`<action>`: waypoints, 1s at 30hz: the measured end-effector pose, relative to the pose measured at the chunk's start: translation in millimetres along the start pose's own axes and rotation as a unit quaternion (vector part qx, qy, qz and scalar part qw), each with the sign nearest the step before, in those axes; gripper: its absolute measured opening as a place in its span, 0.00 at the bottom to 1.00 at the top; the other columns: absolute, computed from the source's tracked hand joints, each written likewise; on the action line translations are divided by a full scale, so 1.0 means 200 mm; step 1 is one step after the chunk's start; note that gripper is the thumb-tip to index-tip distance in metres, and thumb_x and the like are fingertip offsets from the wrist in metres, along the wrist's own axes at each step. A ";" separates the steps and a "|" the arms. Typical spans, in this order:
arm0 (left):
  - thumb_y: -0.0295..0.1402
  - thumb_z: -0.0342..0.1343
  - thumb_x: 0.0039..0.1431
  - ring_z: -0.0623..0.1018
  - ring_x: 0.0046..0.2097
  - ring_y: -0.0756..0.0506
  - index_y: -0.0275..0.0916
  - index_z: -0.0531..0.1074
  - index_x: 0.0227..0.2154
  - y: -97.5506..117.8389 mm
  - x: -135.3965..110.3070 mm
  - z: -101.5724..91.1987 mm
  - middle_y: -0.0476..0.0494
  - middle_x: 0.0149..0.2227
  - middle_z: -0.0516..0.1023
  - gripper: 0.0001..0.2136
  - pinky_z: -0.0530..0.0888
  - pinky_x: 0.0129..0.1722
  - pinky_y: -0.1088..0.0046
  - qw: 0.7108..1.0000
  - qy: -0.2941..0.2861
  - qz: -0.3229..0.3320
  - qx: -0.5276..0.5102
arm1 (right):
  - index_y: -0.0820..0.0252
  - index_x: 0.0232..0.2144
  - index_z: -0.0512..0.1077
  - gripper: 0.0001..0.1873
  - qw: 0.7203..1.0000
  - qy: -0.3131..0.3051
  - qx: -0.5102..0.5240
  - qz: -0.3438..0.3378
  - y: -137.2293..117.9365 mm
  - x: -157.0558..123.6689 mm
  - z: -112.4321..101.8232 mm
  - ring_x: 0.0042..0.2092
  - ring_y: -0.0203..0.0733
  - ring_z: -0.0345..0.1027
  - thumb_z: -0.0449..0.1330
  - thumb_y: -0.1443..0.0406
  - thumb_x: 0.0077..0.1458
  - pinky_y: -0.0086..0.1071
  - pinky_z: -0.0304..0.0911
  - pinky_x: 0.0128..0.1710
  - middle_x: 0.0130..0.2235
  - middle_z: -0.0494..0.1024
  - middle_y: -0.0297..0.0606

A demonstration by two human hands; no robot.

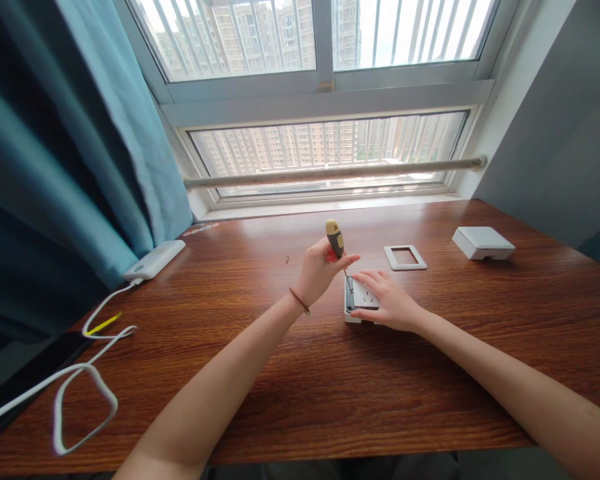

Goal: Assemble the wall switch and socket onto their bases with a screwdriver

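My left hand [321, 269] is closed around a small screwdriver [336, 243] with a yellow and black handle, held upright with its tip down on a white wall socket [359, 299] lying on the wooden desk [260, 373]. My right hand [389, 301] rests flat on the socket with fingers stretched out, pressing it against the desk. A thin band sits on my left wrist. The spot where the tip meets the socket is partly hidden by my fingers.
A white square frame [405, 257] lies just behind the socket. A white box [483, 242] sits at the back right. A tiny screw [287, 259] lies left of my hand. At the left are a white power bank [155, 259], its white cable [80, 373] and a blue curtain [70, 133].
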State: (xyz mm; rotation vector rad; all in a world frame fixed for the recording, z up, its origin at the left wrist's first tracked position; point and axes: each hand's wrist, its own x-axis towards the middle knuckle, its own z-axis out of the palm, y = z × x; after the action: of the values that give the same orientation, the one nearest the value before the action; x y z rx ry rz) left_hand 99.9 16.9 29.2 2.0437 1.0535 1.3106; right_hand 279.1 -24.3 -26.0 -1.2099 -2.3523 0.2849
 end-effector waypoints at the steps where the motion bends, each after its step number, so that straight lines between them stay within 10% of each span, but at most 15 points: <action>1: 0.43 0.60 0.45 0.67 0.25 0.51 0.36 0.66 0.20 -0.01 0.00 0.01 0.50 0.21 0.68 0.14 0.64 0.24 0.76 1.000 0.012 -0.004 0.001 | 0.58 0.54 0.59 0.37 1.000 0.001 0.001 -0.001 0.00 0.00 0.00 0.48 0.52 0.56 0.58 0.46 0.45 0.46 0.56 0.49 0.51 0.66 0.45; 30: 0.36 0.55 0.51 0.65 0.26 0.51 0.38 0.63 0.17 0.02 -0.07 0.05 0.50 0.21 0.67 0.12 0.63 0.25 0.76 0.993 0.073 0.048 0.080 | 0.58 0.54 0.60 0.37 0.999 0.015 0.032 -0.033 0.01 0.00 0.00 0.49 0.52 0.57 0.59 0.48 0.44 0.46 0.56 0.50 0.53 0.66 0.44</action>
State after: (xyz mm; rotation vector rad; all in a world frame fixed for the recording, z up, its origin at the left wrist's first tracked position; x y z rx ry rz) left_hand 107.6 2.7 20.4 2.1666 1.1693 1.4868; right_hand 281.3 -23.4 -26.9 -1.0981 -2.3336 0.3148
